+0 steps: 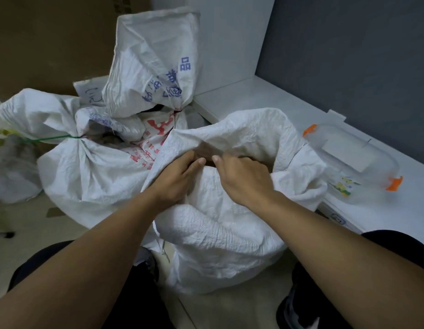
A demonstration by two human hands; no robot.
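A large white woven sack [220, 236] stands on the floor between my knees, its mouth open and crumpled. My left hand [175, 179] grips the near-left edge of the mouth, fingers curled into the fabric. My right hand [242, 176] grips the fabric just to the right, its fingers tucked into the opening. The thumbs nearly meet. What lies inside the sack is hidden.
Two tied white sacks stand behind: one with a green tie [87, 167] at left, one with blue print [154, 67] at the back. A clear plastic box with orange clips [356, 160] lies on a white ledge [265, 98] at right. Cardboard wall at back left.
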